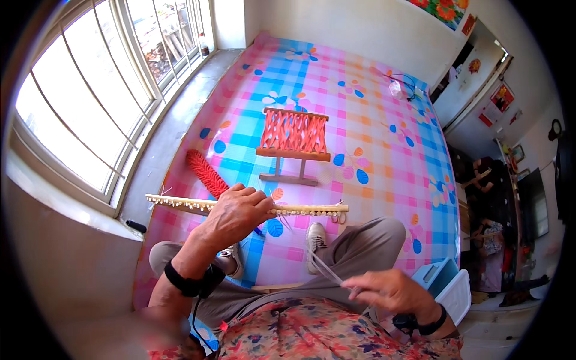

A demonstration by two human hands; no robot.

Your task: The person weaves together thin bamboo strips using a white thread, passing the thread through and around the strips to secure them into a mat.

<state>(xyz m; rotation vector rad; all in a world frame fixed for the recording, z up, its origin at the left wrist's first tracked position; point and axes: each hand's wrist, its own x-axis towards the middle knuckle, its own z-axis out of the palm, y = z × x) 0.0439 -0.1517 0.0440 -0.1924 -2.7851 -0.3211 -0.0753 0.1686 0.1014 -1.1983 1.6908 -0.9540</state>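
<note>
My left hand [231, 210] is closed over a long pale wooden stick [312, 210], held level above my knees. Small whitish knots or pegs line its lower edge, and thin strands hang beneath it near my fingers. My right hand [390, 291], low on the right, pinches a pale cord [327, 269] that slants up and left toward my shoe. Beyond the stick, a small wooden stool [294, 135] has a seat woven from red cord. A bundle of braided red cord [207, 173] lies left of the stool, its near end hidden behind my left hand.
A checked, flowered sheet [372, 180] covers the surface around me. Barred windows [90, 90] line the left side above a grey ledge [186, 114]. Blue and white plastic baskets [453, 294] stand at my right. Cables [408, 87] lie far right. Other people [486, 180] sit beyond the right edge.
</note>
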